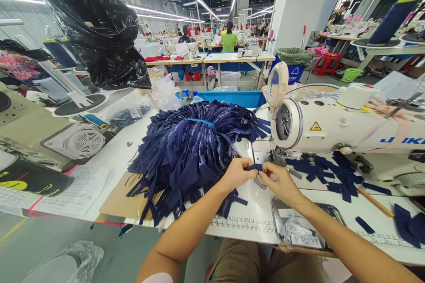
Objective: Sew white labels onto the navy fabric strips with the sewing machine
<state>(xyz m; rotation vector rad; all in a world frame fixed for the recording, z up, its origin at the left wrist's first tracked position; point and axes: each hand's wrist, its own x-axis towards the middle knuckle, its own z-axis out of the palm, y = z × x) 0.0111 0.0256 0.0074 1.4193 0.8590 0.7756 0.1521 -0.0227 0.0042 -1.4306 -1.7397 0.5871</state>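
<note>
Between my two hands, just in front of the sewing machine (318, 124), is a small navy fabric strip (256, 167). My left hand (239, 172) pinches its left end, fingers closed. The right end is pinched by my right hand (276, 179), also closed. Left of my hands a large heap of navy fabric pieces (186, 154) spreads over the table, tied round with a light blue band (202, 122). Loose navy strips (341, 174) lie under and beside the machine's arm.
A metal tray (275, 216) of white labels sits at the table's front edge. An orange-brown stick (375, 202) lies to the right. Black plastic (96, 31) hangs at upper left. A blue bin (229, 97) stands behind the heap. People work at machines farther back.
</note>
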